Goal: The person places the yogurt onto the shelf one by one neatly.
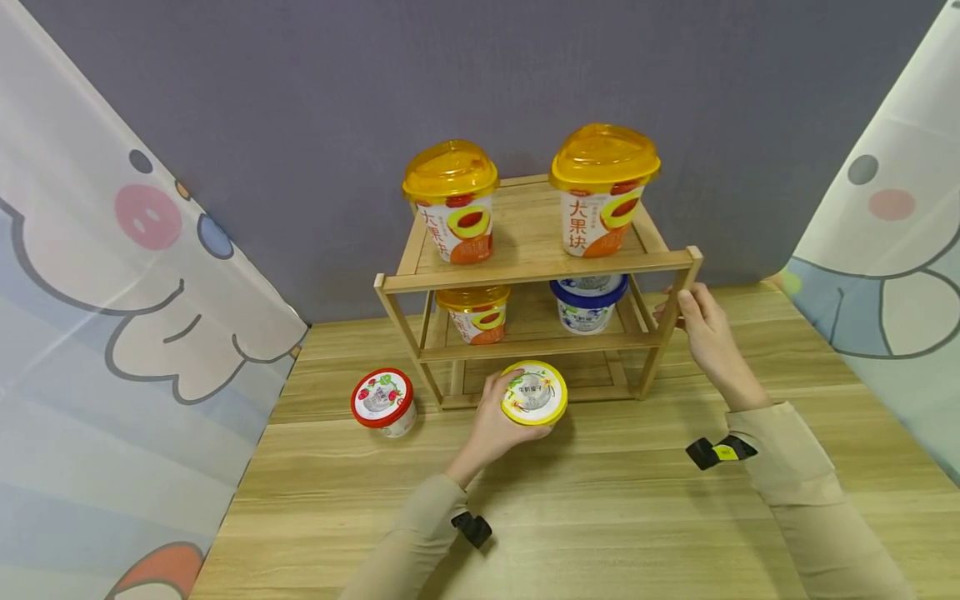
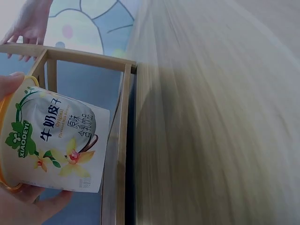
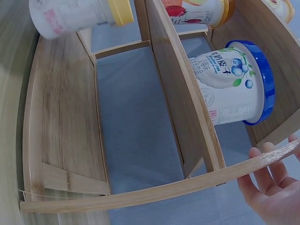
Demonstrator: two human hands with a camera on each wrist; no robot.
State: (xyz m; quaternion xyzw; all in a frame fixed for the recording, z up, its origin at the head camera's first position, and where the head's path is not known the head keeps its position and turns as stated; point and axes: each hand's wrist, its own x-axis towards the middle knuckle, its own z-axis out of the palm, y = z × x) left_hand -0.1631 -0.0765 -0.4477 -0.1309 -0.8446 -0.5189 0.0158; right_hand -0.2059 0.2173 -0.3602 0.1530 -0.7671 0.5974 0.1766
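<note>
My left hand [image 1: 491, 429] grips a yogurt cup with a yellow lid [image 1: 535, 393] in front of the wooden shelf's bottom tier. In the left wrist view the cup [image 2: 58, 136] appears sideways, showing yellow flowers and green leaves, with fingers around its lid end. My right hand [image 1: 707, 333] holds the right upright of the wooden shelf [image 1: 536, 277]; its fingertips curl over the wood in the right wrist view. On the middle tier stand an orange-lidded cup [image 1: 480, 321] and a blue-lidded cup [image 1: 587, 312]. The bottom tier [image 1: 536, 372] is partly hidden by the yellow-lidded cup.
Two large orange-lidded cups [image 1: 452, 204] stand on the top tier, left and right. A red-lidded cup [image 1: 382, 402] sits on the wooden table [image 1: 600, 500], left of the shelf. Behind is a grey wall [image 1: 337, 125], with cartoon-printed curtains [image 1: 60, 333] at both sides.
</note>
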